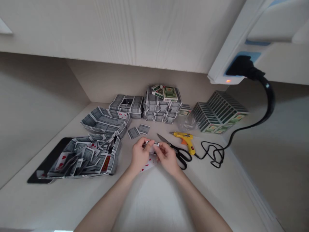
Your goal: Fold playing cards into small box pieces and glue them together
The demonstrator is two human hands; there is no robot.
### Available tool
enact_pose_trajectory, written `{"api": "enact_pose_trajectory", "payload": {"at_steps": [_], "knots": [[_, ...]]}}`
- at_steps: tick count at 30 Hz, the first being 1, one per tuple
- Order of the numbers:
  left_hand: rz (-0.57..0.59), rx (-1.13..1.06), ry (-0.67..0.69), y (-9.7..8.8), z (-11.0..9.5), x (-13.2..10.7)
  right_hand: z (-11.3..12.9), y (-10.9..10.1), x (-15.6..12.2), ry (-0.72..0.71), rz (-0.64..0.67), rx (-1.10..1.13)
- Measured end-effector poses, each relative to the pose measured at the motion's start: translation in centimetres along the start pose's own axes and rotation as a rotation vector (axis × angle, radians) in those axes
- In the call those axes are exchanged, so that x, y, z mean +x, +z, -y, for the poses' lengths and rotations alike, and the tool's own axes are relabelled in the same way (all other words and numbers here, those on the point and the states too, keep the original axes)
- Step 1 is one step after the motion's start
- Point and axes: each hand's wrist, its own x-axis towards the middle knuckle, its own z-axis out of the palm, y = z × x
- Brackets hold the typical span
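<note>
Both hands meet over the middle of the white desk. My left hand and my right hand pinch the same playing card, a grey-backed card with red pips showing below the fingers. Fingers of both hands are curled closed on it. Black-handled scissors lie just right of my right hand. A yellow glue gun lies beyond them.
A card-built tray full of folded cards sits at left on a black mat. Behind are a card boat, card boxes, stacked card boxes and rows of card packs. The gun's black cord runs to a power strip.
</note>
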Motion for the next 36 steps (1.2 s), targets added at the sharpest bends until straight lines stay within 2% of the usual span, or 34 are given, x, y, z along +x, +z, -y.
{"api": "enact_pose_trajectory", "payload": {"at_steps": [6,11,16,21,36], "knots": [[0.039,0.107,0.099,-0.2,0.0,0.0,0.0,-0.3,0.3,0.076,-0.057,0.123],[0.081,0.240,0.257,-0.3,0.0,-0.3,-0.5,-0.4,0.4,0.062,-0.081,0.091],[0.110,0.313,0.413,-0.5,-0.2,-0.5,-0.4,-0.7,0.1,-0.067,-0.184,-0.066],[0.096,0.315,0.519,-0.8,-0.3,-0.5,0.0,-1.1,0.0,-0.238,-0.196,-0.194],[0.035,0.257,0.567,-0.8,-0.4,-0.6,0.4,-1.2,-0.3,-0.291,-0.167,-0.216]]}}
